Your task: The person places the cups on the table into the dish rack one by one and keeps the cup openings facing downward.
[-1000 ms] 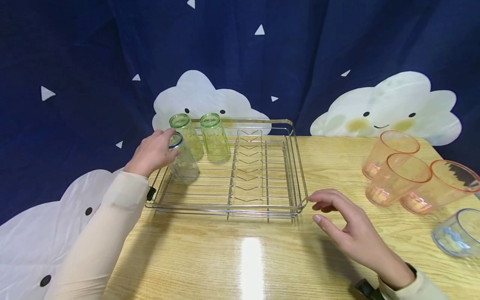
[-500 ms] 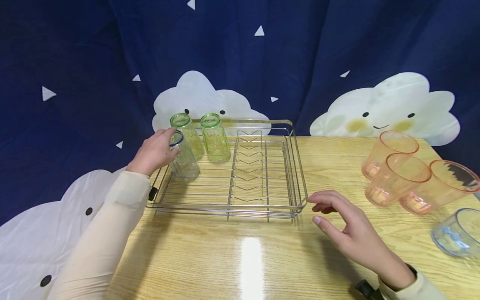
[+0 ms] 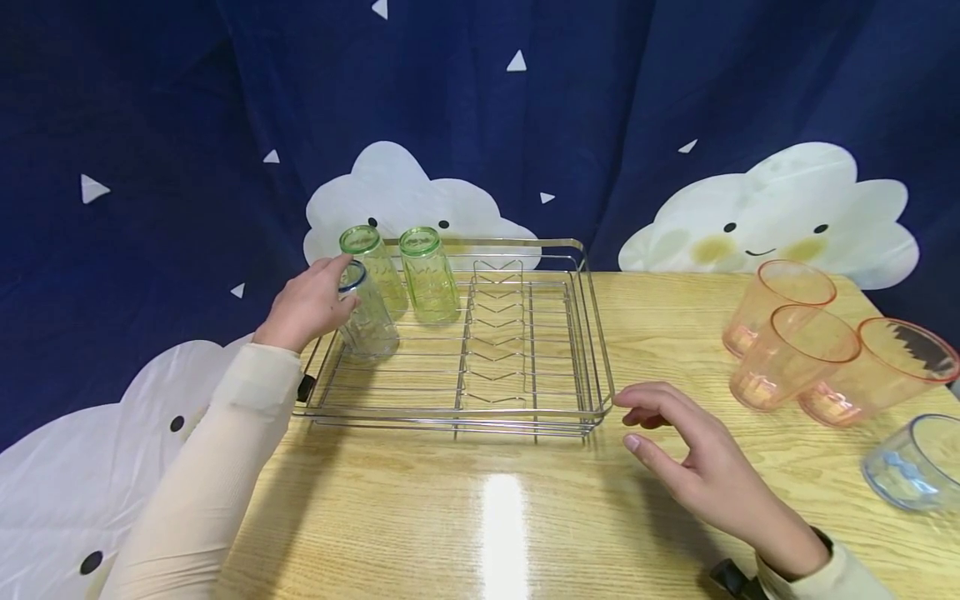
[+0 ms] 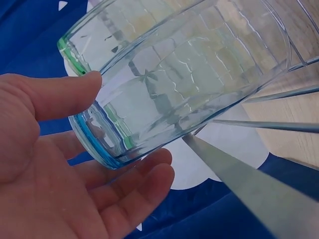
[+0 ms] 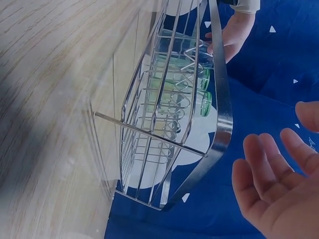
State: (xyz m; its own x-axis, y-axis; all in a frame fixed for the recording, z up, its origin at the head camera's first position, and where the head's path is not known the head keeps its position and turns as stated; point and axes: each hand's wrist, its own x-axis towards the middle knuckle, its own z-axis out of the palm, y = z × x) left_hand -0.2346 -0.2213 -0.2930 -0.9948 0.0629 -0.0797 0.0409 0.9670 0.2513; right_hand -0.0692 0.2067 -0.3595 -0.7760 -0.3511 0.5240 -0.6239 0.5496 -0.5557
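At the left end of the wire rack [image 3: 525,413], here's the left hand [image 3: 303,304], thumb and fingers gripping the blue-ringed base of a clear glass [image 3: 369,325] that sits upside down inside the rails! Over by the near right corner, the right hand [image 3: 701,458] holds nothing, its fingers loosely bent and the thumb well apart from them. Just behind the clear glass come two green glasses [image 3: 431,287], side by side and bottoms up as well. Out to the right on the wooden table [image 3: 420,500], three orange cups [image 3: 813,342] cluster mouth-up, with a blue cup [image 3: 911,467] nearer the person. And behind it all, a navy curtain [image 3: 480,108] shows smiling clouds and white triangles.
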